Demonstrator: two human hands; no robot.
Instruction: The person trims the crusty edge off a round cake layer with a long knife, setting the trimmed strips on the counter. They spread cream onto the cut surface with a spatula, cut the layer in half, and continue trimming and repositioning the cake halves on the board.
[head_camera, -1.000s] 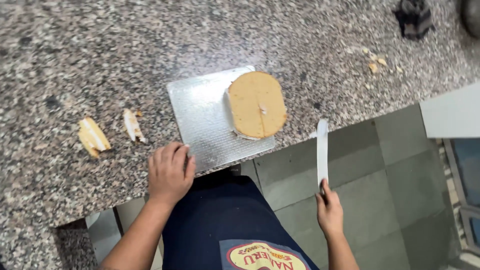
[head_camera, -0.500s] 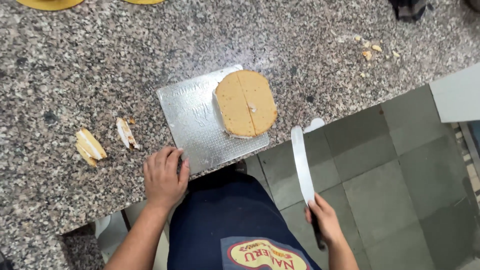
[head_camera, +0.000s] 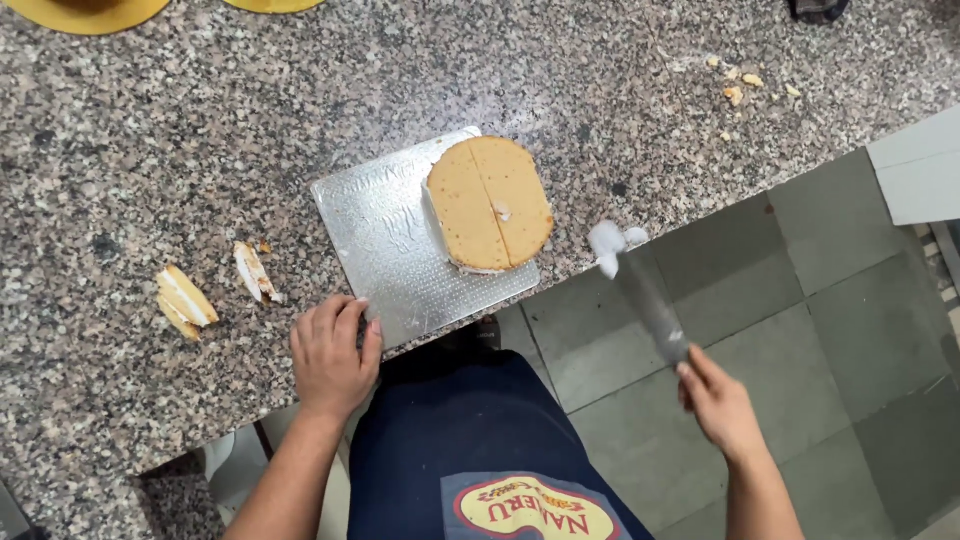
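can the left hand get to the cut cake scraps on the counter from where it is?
Probably yes. The left hand rests flat at the counter edge by the silver board's corner, holding nothing. The cake scraps lie just to its left on bare granite, with nothing between them.

Two bare forearms in view, no sleeves reaching the wrists. Left hand (head_camera: 333, 357) bare, no glove, no ring or watch showing. Right hand (head_camera: 722, 405) bare as well, wrist plain. Dark navy apron (head_camera: 470, 440) over the front, smooth cloth, with a rounded badge (head_camera: 525, 508) low on it: red and yellow centre, pale grey-blue border, lettering across it.
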